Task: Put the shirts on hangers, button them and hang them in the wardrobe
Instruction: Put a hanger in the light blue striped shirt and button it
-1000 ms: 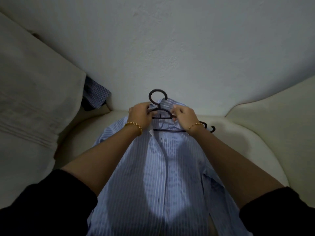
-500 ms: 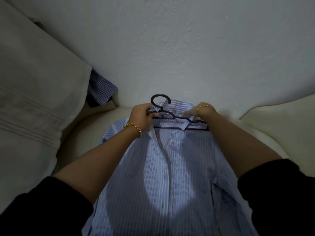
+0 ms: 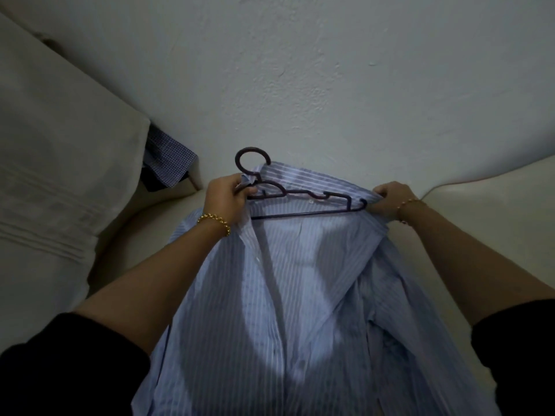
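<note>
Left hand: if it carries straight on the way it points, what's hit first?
Likely the hanger hook, just beyond the left hand, which grips its neck and the shirt collar; behind that, the wall. Depth unclear.

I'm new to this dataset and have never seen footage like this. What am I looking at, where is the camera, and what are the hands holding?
There is no machine here: a person works with bare hands. The one camera sits on their head and looks forward and down, so both arms reach in from the bottom edge. The left hand grips the dark hanger just below its hook, along with some collar. The right hand pinches the shoulder of the striped blue shirt at the hanger's other end. The shirt front is open at the top and drapes over a cream cushioned seat. A checked garment lies behind the big cushion on the left.
</note>
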